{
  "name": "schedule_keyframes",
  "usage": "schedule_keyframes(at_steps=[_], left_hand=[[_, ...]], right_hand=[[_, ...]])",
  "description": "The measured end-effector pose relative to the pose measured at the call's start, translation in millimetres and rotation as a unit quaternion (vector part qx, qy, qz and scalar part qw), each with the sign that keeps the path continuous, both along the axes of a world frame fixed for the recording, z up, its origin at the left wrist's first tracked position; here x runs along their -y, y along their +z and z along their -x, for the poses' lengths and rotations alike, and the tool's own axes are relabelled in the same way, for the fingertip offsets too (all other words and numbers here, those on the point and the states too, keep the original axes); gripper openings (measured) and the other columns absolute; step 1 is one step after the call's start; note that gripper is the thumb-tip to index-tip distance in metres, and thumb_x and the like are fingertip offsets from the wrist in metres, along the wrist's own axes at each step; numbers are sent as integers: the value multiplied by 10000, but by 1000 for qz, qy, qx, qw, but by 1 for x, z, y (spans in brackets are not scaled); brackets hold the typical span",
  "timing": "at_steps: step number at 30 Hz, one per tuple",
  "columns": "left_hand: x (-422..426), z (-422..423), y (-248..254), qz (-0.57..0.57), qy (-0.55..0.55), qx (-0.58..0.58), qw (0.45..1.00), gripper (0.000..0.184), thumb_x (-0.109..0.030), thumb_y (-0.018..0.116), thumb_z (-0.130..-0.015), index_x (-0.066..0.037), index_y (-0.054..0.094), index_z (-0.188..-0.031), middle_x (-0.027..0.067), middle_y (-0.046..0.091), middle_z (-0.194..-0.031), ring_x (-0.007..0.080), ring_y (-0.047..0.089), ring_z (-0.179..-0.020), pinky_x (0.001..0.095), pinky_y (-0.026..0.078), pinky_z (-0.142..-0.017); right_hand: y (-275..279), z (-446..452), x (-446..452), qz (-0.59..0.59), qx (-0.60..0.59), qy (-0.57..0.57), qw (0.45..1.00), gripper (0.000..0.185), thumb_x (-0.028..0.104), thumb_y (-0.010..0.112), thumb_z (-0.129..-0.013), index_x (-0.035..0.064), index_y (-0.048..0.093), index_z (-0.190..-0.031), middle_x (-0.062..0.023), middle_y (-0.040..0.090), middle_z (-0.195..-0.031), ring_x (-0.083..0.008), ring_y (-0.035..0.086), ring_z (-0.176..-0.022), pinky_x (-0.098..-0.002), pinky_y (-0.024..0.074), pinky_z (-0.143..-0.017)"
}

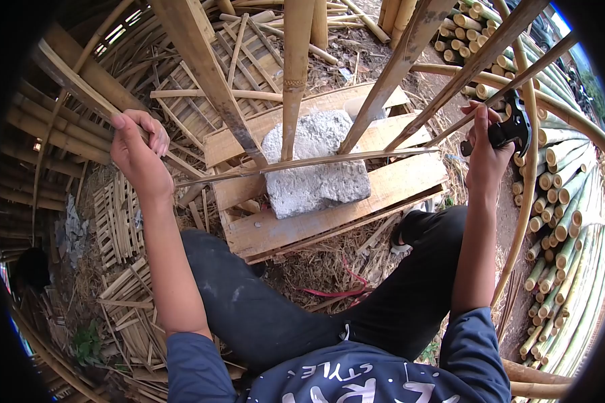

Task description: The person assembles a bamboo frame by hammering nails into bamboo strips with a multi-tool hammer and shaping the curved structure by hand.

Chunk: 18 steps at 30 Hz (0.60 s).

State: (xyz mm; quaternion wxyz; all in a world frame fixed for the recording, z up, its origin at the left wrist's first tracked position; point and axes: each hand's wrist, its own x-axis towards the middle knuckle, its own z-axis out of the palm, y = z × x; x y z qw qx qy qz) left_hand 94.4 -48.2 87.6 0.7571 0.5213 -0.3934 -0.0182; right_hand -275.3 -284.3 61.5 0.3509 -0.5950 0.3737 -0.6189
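My left hand [141, 144] is closed round a bamboo slat [81, 84] at the left of a fan-like frame. In my right hand [485, 144] is a black hammer [511, 127], its head pointing right. The thumb and fingers of that hand also touch the thin rightmost slat [538, 66]. Several split bamboo slats [296, 74] run down to a thin cross strip [390, 154]. This strip lies across a rough grey stone block [316, 178], which rests on a wooden pallet [323, 230] before my knees.
Cut bamboo poles [565, 228] are stacked along the right. A curved bamboo pole [528, 201] passes close by my right arm. Woven bamboo panels [117, 218] and scraps lie on the left. A pink ribbon [336, 293] lies on the ground between my legs.
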Motion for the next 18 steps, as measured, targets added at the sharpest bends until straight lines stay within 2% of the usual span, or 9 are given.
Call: schedule_keyframes(at_steps=[3, 6, 9, 18], left_hand=[[0, 0, 0, 0, -1, 0, 1000, 508, -501, 426, -1062, -80, 457, -778, -25, 398, -611, 48, 333, -514, 220, 242, -482], [0, 0, 0, -2, -2, 1, 1000, 509, -502, 426, -1062, -81, 456, -779, -26, 398, -611, 48, 332, -516, 221, 241, -483], [0, 0, 0, -1, -3, 0, 1000, 512, -505, 426, -1061, -81, 455, -776, -27, 398, -610, 48, 331, -516, 221, 240, -483], [-2, -1, 0, -26, -2, 7, 1000, 517, -524, 375, -1066, -83, 431, -802, -27, 342, -653, 58, 302, -543, 225, 253, -502]], right_hand=[[-4, 7, 4, -6, -10, 20, 1000, 227, 218, 664, -989, 21, 741, -1074, -2, 723, -875, -12, 457, -629, -182, 357, -564], [-5, 8, 4, -19, -14, 12, 1000, 224, 215, 664, -989, 22, 740, -1074, -4, 727, -880, -11, 456, -626, -181, 354, -563], [-3, 4, 3, -8, -11, 7, 1000, 271, 238, 654, -997, -15, 729, -1059, -15, 707, -872, -8, 392, -606, -201, 306, -553], [-2, 3, 2, -8, -7, 10, 1000, 268, 234, 660, -994, -12, 730, -1073, 2, 685, -849, -7, 400, -610, -204, 309, -556]])
